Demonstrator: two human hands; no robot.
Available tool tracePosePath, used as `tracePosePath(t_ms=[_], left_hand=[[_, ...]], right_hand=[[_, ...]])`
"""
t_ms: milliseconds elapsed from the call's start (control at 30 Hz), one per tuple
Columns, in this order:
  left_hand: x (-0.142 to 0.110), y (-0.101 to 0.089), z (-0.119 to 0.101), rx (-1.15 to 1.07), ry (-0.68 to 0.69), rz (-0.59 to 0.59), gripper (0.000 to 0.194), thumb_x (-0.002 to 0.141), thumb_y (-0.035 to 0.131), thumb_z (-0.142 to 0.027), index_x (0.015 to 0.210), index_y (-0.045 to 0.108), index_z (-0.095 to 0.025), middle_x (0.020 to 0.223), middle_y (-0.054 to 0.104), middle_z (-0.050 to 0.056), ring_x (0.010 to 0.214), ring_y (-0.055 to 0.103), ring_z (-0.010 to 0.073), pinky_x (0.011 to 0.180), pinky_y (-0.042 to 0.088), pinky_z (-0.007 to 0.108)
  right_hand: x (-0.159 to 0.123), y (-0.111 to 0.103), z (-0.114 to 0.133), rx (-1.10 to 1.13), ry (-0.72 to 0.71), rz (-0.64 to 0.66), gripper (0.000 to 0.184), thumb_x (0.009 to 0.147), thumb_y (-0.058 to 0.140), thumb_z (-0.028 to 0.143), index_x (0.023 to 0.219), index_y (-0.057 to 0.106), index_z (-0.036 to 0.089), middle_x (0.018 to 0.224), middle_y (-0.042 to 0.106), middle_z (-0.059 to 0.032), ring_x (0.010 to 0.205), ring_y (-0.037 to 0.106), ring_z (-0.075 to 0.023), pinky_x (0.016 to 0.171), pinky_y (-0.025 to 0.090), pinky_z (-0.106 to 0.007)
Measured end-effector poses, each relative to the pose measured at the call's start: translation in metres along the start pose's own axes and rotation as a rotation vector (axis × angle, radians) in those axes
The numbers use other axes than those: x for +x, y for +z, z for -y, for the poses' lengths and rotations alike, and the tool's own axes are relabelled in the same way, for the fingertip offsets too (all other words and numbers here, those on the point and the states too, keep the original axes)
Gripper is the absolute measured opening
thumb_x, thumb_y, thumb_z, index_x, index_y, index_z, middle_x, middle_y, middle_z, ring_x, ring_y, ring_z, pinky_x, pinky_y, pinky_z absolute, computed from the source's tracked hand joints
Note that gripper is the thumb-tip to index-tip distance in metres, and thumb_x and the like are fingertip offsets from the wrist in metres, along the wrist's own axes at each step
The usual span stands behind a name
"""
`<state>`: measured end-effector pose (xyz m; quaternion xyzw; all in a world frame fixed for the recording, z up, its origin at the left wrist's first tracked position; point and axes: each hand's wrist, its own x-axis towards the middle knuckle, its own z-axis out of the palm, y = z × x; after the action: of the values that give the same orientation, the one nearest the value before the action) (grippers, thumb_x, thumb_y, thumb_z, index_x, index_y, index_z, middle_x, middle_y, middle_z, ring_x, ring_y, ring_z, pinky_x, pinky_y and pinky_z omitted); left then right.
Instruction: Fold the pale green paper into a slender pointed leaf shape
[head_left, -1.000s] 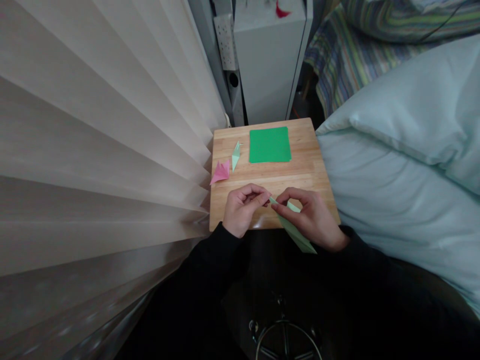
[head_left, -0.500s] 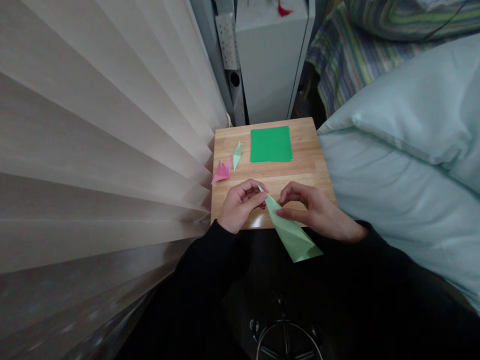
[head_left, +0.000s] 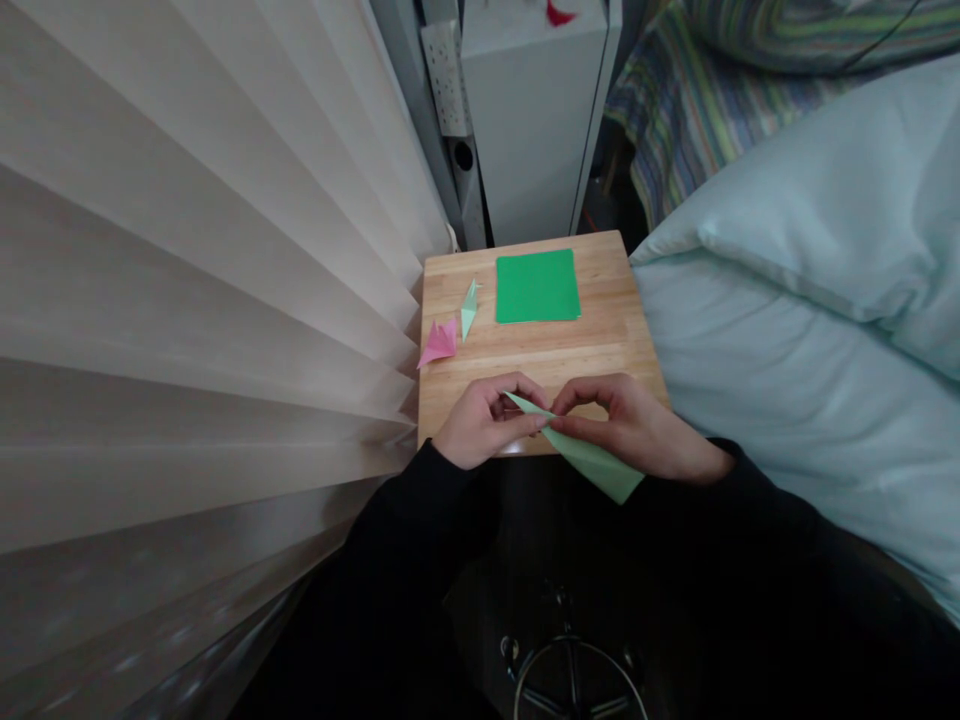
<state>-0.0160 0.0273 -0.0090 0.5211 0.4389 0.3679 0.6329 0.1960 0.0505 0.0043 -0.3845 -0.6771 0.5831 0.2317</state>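
A folded sheet of light green origami paper (head_left: 596,465) is held over the near edge of the small wooden table (head_left: 525,358). My left hand (head_left: 491,415) pinches it near its narrow pointed end, which sticks out past the thumb. Close beside, my right hand (head_left: 634,425) grips the same paper between thumb and forefinger, so the two hands' fingertips nearly meet. The wide end slants down to the right below my right hand. Fingers curled behind the paper are partly hidden.
On the table lie a stack of green paper (head_left: 538,286), a pink folded paper piece (head_left: 439,343) and a small pale green one (head_left: 469,310). A pleated curtain (head_left: 225,300) borders the left, pale blue bedding (head_left: 795,250) the right, a grey cabinet (head_left: 532,130) the back.
My hands have come closer together at the narrow part of the paper. The paper has tilted, its wide end rising and its tip turning further left. The view has shifted slightly.
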Motion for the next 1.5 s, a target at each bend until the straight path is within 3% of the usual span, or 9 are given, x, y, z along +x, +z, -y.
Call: tracePosePath(t_ms=[133,367,533,667,833,1133,1267,1367,1500], left_hand=[[0.000,0.000,0.003,0.048,-0.071,-0.107,0.026,0.072,0.085,-0.031,0.080,0.067,-0.015,0.066,0.063,-0.001,0.055,0.056,0.0089,0.054,0.042,0.021],[0.000,-0.002,-0.001,0.078,-0.058,-0.136,0.021,0.070,0.084,-0.028,0.079,0.071,-0.015,0.066,0.063,-0.002,0.053,0.049,0.0070,0.052,0.035,0.021],[0.001,0.001,0.008,-0.104,0.023,-0.214,0.021,0.070,0.088,-0.030,0.079,0.075,-0.016,0.072,0.068,0.000,0.062,0.058,0.0096,0.060,0.045,0.023],[0.001,0.006,0.013,-0.275,0.026,-0.191,0.026,0.073,0.089,-0.035,0.087,0.077,-0.017,0.081,0.072,0.003,0.069,0.064,0.0117,0.070,0.054,0.026],[0.002,0.005,0.012,-0.238,0.077,-0.157,0.030,0.074,0.089,-0.040,0.089,0.078,-0.017,0.084,0.072,0.004,0.072,0.066,0.0135,0.073,0.057,0.028],[0.004,0.008,0.014,-0.171,0.072,-0.174,0.026,0.080,0.085,-0.039,0.089,0.077,-0.017,0.098,0.078,0.008,0.090,0.073,0.0178,0.085,0.058,0.030],[0.003,0.013,0.014,-0.189,0.015,-0.262,0.029,0.082,0.082,-0.043,0.087,0.074,-0.016,0.092,0.080,0.009,0.088,0.076,0.0202,0.088,0.059,0.035],[0.001,0.017,0.011,-0.116,-0.014,-0.377,0.032,0.082,0.080,-0.047,0.088,0.072,-0.016,0.083,0.080,0.008,0.081,0.078,0.0223,0.081,0.061,0.035],[-0.001,0.023,0.009,0.004,0.035,-0.488,0.028,0.084,0.078,-0.045,0.087,0.073,-0.018,0.077,0.079,0.006,0.076,0.078,0.0232,0.073,0.061,0.032]], right_hand=[[-0.001,-0.003,0.002,-0.101,-0.026,-0.051,0.013,0.085,0.074,0.032,0.087,0.067,0.021,0.091,0.076,-0.0030,0.092,0.071,-0.0228,0.089,0.051,-0.038],[-0.002,-0.005,0.001,-0.333,-0.051,0.000,0.013,0.088,0.075,0.034,0.092,0.070,0.023,0.101,0.080,-0.0012,0.094,0.072,-0.0254,0.102,0.043,-0.046],[-0.002,-0.004,0.002,-0.301,-0.032,-0.044,0.014,0.089,0.073,0.035,0.088,0.069,0.022,0.096,0.078,-0.0025,0.093,0.071,-0.0249,0.094,0.047,-0.042],[-0.003,-0.002,0.007,-0.182,-0.004,-0.093,0.018,0.089,0.073,0.038,0.085,0.070,0.021,0.088,0.076,-0.0024,0.086,0.069,-0.0214,0.083,0.050,-0.035],[-0.002,0.001,0.008,-0.057,-0.032,-0.128,0.021,0.086,0.076,0.039,0.085,0.068,0.020,0.084,0.073,-0.0016,0.083,0.068,-0.0193,0.079,0.053,-0.032],[-0.001,0.006,0.004,-0.126,-0.027,-0.207,0.016,0.086,0.075,0.032,0.081,0.067,0.020,0.081,0.074,-0.0017,0.079,0.068,-0.0197,0.076,0.051,-0.033],[-0.003,0.010,0.005,-0.188,-0.037,-0.231,0.013,0.088,0.074,0.028,0.078,0.068,0.020,0.080,0.075,-0.0013,0.077,0.069,-0.0193,0.075,0.049,-0.033],[-0.004,0.016,0.003,-0.235,-0.091,-0.241,0.012,0.087,0.074,0.025,0.079,0.067,0.020,0.080,0.075,-0.0013,0.076,0.070,-0.0192,0.076,0.049,-0.033],[-0.003,0.026,-0.001,-0.119,-0.045,-0.243,0.010,0.086,0.073,0.025,0.081,0.066,0.020,0.081,0.075,-0.0025,0.078,0.071,-0.0198,0.076,0.052,-0.033]])
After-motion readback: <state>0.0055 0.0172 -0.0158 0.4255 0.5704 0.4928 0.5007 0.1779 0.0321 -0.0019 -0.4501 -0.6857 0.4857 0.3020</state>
